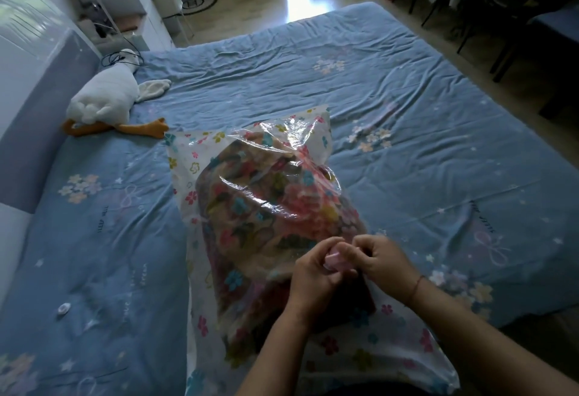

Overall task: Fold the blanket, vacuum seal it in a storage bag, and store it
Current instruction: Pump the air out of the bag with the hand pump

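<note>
Head view, single frame
- Step in hand, by my reading: sealing. The blanket [266,217] is folded and lies inside the storage bag [185,157], which lies on the bed [407,88] directly in front of the person. The plastic is loose and puffy over the bundle, so the air is judged not yet drawn out
- Left hand [316,270] and right hand [383,262] meet over the near end of the bundle. Between them is a small pink piece [332,260]. It could be a zip slider or a valve part; too small and too covered to tell which
- Left fingers [313,253] are curled in tight, thumb side pinching the pink piece. Right fingers [365,246] are likewise bent and closed on it from the other side. Neither hand is spread, and neither holds anything else
- Thin red bracelet [415,289] on the right wrist
- Next move, judged: seat or work the pink piece squarely on the bag, keeping the plastic flat beneath it so the closure runs without gaps, and only then press the air out
- Risk: a wrinkle of film under the piece would leak
- Also on the bed: plush goose [103,98] far left, well apart from the bag; small round pale piece [63,308] at near left, untouched
</note>
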Demonstrator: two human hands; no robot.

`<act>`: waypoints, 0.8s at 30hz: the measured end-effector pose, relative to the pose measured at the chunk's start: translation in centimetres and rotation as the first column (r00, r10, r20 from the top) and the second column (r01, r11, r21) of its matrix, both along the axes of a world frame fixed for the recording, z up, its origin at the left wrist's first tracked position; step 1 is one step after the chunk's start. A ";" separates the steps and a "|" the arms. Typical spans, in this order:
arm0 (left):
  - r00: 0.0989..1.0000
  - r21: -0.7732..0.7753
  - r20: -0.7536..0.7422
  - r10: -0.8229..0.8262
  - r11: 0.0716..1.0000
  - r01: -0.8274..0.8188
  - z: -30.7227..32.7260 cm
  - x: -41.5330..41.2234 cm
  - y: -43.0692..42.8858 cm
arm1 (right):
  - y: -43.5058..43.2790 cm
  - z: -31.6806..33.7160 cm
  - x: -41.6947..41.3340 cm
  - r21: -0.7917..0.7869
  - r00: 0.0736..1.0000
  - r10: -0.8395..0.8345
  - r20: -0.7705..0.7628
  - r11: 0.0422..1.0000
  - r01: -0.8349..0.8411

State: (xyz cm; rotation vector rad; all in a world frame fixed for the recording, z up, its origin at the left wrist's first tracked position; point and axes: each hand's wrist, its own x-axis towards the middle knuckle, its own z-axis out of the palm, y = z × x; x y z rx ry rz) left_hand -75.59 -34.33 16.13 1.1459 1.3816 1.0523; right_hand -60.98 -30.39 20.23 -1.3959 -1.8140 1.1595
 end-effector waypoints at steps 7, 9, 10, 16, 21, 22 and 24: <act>1.000 0.022 -0.011 -0.017 1.000 0.017 -0.1 -0.6 1.0 | -0.7 8.5 0.2 0.183 0.935 0.098 -0.340 0.982 -0.036; 1.000 -0.007 -0.009 -0.004 1.000 0.004 -0.5 -0.3 0.7 | -1.1 6.8 0.4 0.148 0.958 0.072 -0.276 0.989 -0.032; 1.000 -0.013 -0.012 0.008 1.000 -0.009 -0.8 -0.1 0.4 | -1.1 5.0 0.6 0.111 0.982 0.044 -0.183 0.994 -0.024; 0.998 -0.006 0.036 0.048 0.999 -0.047 -1.1 0.2 0.1 | -1.5 4.8 0.8 0.101 0.997 0.018 -0.069 0.995 -0.011; 0.999 0.006 0.028 0.018 1.000 -0.018 -0.5 0.1 0.3 | -2.2 9.3 0.5 0.129 0.906 0.058 -0.420 0.992 -0.003; 1.000 -0.013 0.018 0.020 1.000 -0.020 -0.8 0.3 0.2 | -2.1 8.1 0.5 0.110 0.940 0.026 -0.341 0.994 0.013; 0.999 -0.037 0.000 0.036 0.999 -0.036 -1.3 0.7 0.1 | -1.5 4.5 0.7 0.062 0.996 0.002 -0.084 0.998 0.003</act>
